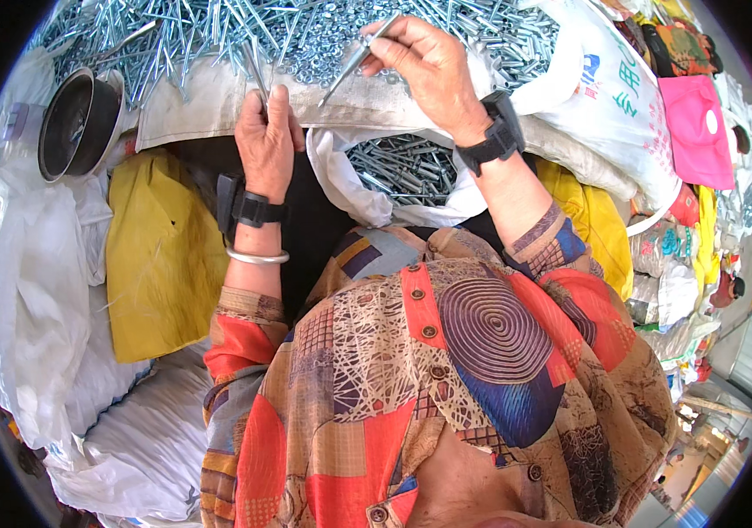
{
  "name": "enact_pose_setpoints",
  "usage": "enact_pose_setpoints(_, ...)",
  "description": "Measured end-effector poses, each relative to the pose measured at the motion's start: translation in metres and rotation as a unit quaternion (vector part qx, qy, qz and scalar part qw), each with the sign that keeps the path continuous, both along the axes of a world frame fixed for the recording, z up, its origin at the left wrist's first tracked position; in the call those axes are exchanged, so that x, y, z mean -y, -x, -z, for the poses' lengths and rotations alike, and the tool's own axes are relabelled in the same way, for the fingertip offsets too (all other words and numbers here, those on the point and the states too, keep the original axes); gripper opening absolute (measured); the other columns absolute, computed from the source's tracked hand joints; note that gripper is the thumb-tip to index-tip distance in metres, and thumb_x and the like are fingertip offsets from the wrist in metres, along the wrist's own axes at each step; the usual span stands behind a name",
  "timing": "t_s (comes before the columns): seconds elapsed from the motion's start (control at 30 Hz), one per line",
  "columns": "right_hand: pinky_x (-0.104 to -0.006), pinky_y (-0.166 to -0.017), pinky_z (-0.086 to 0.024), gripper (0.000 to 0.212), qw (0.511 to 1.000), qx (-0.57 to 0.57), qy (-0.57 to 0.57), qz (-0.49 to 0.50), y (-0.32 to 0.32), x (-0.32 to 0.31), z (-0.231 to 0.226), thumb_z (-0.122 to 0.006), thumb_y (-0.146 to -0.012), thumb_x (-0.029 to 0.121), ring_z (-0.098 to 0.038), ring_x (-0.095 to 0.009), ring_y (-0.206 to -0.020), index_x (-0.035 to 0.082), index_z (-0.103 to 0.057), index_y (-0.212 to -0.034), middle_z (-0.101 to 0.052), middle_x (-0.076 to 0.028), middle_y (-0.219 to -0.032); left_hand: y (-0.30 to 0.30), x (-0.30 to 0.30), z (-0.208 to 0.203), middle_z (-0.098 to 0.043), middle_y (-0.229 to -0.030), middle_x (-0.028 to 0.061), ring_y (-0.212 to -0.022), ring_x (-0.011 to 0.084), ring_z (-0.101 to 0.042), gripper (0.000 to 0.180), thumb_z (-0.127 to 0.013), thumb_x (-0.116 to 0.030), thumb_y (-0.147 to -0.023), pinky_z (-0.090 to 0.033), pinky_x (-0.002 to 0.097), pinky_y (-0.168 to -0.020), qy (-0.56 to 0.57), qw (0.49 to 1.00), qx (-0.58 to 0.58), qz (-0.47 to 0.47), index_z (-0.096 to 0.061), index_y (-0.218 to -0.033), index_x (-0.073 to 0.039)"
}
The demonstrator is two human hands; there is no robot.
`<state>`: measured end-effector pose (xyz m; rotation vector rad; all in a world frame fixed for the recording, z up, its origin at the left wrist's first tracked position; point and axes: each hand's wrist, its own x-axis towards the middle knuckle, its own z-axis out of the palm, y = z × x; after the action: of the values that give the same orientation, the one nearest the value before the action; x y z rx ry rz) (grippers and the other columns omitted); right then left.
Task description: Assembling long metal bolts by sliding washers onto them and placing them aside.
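My left hand (267,145) is closed around a long metal bolt (255,72), which points up and away from the thumb. Between the thumb and fingers of my right hand (424,66), another long metal bolt (356,66) is pinched at a slant, its lower end toward the left hand. Both hands hover over the near edge of a work surface heaped with long bolts (187,40), small nuts or washers (323,40) and short metal sleeves (512,40). Just below the right hand, an open white sack (341,189) holds many metal bolts (402,167).
A dark round pan (68,123) stands at the left edge of the heap. Yellow cloth (160,255) hangs left of my forearm, beside white plastic sacking (28,290). At right are a printed white sack (609,114), a pink bag (697,132) and other bundles.
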<state>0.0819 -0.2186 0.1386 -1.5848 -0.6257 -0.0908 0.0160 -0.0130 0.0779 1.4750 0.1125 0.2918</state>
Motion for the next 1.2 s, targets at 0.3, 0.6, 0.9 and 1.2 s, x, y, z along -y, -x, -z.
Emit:
enact_pose_setpoints(0.3,-0.0369,-0.069,-0.052,0.015,0.975,0.103,0.184,0.063,-0.01,-0.007,0.019,-0.069,-0.088,0.011,-0.067,-0.033,-0.079,0.002,-0.067,-0.1,-0.068,-0.018,-0.088,-0.035,0.016,-0.046,-0.057,-0.074,-0.0072,-0.063,0.0022,-0.044,0.027,-0.072,-0.023,-0.092,-0.037,0.02,-0.055,-0.165,0.98,0.093,0.059,-0.071,-0.111,-0.005)
enact_pose_setpoints(0.6,-0.0434,-0.069,-0.052,0.023,0.96,0.125,0.245,0.045,-0.004,-0.013,0.039,-0.073,-0.083,0.018,-0.066,-0.038,-0.08,-0.001,-0.061,-0.087,-0.066,-0.019,-0.084,-0.052,0.012,-0.056,-0.074,-0.093,0.0047,-0.083,0.0104,-0.066,0.022,-0.071,-0.022,-0.092,-0.052,0.0259,-0.075,-0.253,0.947,0.155,0.123,-0.072,-0.108,-0.006)
enact_pose_setpoints(0.9,-0.0436,-0.069,-0.052,0.037,0.924,0.129,0.341,0.113,-0.014,-0.025,0.042,-0.081,-0.076,0.031,-0.065,-0.038,-0.083,0.002,-0.06,-0.085,-0.064,-0.017,-0.083,-0.052,0.016,-0.053,-0.067,-0.075,0.0062,-0.067,0.0138,-0.061,0.02,-0.073,-0.023,-0.09,-0.049,0.0289,-0.064,-0.294,0.926,0.225,0.078,-0.067,-0.096,-0.005)
enact_pose_setpoints(1.2,-0.0398,-0.075,-0.055,0.046,0.963,0.12,0.227,0.085,0.001,-0.029,0.045,-0.078,-0.081,0.025,-0.07,-0.032,-0.082,0.0,-0.061,-0.116,-0.07,-0.016,-0.088,-0.055,0.018,-0.046,-0.056,-0.063,0.0039,-0.056,0.0129,-0.046,0.029,-0.078,-0.025,-0.086,-0.043,0.0281,-0.053,-0.315,0.925,0.211,0.044,-0.058,-0.082,-0.005)
